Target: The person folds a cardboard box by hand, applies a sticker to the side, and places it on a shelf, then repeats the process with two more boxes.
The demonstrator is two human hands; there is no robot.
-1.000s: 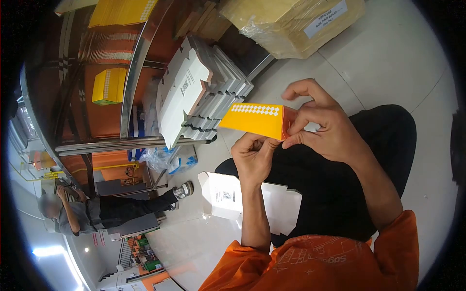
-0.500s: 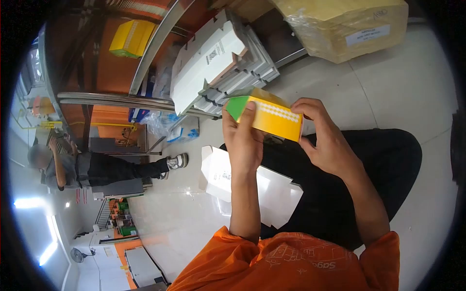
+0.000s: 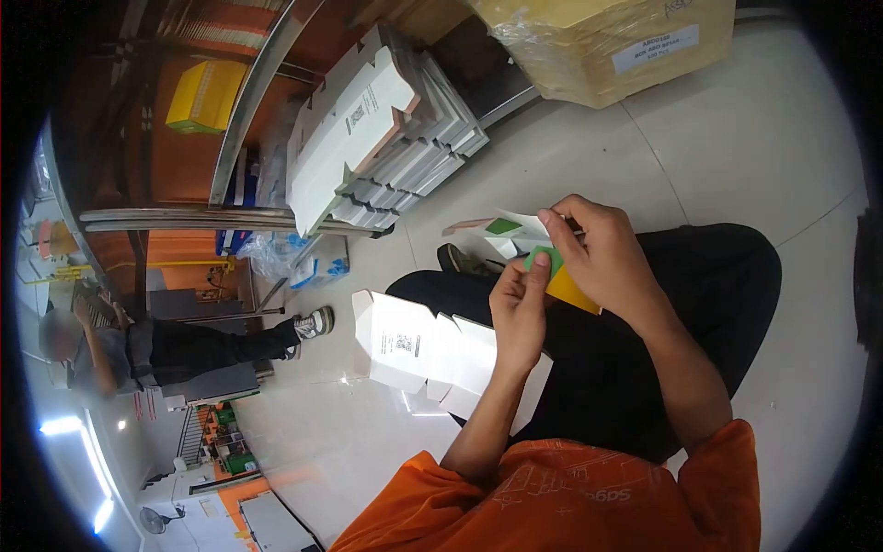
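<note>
A small yellow and green cardboard box [image 3: 572, 293] is held above my lap, its white-lined flaps [image 3: 521, 241] spread out at the far end. My left hand [image 3: 520, 317] pinches the green part with the thumb pressed on top. Fingers bent, my right hand [image 3: 607, 253] grips the upper edge by a flap. Much of the box is hidden behind both hands. Beside my left forearm a white carton [image 3: 432, 354] with a printed code lies partly unfolded against my leg.
A stack of flat white cartons [image 3: 354, 124] stands by a metal rack [image 3: 198, 221]. A plastic-wrapped brown carton [image 3: 589, 64] is farther right. Another yellow box [image 3: 207, 97] sits on the rack. At left, a person [image 3: 184, 345] stands with arms raised.
The box has turned from its yellow side toward me to its end, and its flaps now stand open. Both hands have shifted their grip, the left moving rightward and lower.
</note>
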